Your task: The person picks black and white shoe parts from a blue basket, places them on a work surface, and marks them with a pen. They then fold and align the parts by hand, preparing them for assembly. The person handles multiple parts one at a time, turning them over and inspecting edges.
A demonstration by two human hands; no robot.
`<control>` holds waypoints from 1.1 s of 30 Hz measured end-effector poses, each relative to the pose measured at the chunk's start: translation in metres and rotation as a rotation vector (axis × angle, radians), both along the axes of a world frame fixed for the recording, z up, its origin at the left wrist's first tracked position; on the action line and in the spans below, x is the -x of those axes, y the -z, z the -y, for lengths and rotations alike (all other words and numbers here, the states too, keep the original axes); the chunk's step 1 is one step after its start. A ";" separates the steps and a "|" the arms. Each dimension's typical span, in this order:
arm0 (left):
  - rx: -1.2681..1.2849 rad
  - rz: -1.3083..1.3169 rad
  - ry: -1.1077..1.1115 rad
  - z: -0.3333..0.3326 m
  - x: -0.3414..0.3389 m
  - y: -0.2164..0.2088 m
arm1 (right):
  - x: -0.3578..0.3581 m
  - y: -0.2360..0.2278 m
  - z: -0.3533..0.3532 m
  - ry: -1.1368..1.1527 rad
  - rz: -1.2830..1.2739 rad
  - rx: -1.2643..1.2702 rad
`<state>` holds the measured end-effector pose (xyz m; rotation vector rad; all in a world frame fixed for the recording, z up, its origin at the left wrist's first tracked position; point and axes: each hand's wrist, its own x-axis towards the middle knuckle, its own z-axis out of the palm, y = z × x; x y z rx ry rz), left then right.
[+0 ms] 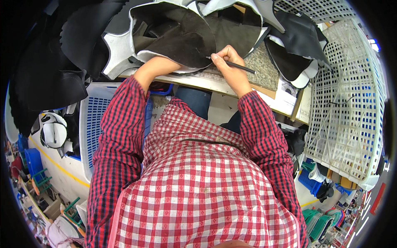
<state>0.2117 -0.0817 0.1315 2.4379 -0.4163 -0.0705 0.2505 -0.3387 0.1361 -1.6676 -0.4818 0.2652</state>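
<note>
A dark pen [240,66] is pinched in the right hand [228,62]; the left hand is hidden beneath the dark leather piece [182,41], its grip untellable; white crates [347,115] are stacked beside the desk [215,82].

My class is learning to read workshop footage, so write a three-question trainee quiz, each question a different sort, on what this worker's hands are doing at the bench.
1. True or false: the right hand holds a thin dark pen-like tool.
2. Multiple choice: where is the left hand? A) resting on the white plastic crate; B) hidden under the dark leather piece; C) gripping the speckled stone slab.
3. Fill in: the tool's tip lies over the speckled ____ slab.

Key: 1 true. 2 B; only the left wrist shows, running under the dark piece. 3 stone.
</note>
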 end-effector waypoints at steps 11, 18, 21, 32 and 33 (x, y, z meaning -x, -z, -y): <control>0.273 0.043 -0.178 0.012 -0.044 0.004 | -0.005 0.009 -0.015 0.088 0.070 0.097; 0.060 0.131 -0.191 0.011 -0.043 0.019 | -0.003 0.011 -0.023 0.168 0.239 0.228; 0.068 0.242 -0.146 0.011 -0.041 0.018 | -0.005 0.013 -0.020 0.113 0.253 0.229; 0.064 0.077 -0.271 0.033 -0.017 0.008 | -0.004 0.007 -0.001 0.100 0.057 -0.010; 0.033 0.372 -0.225 0.039 -0.003 0.002 | -0.006 0.004 0.010 0.169 0.071 -0.091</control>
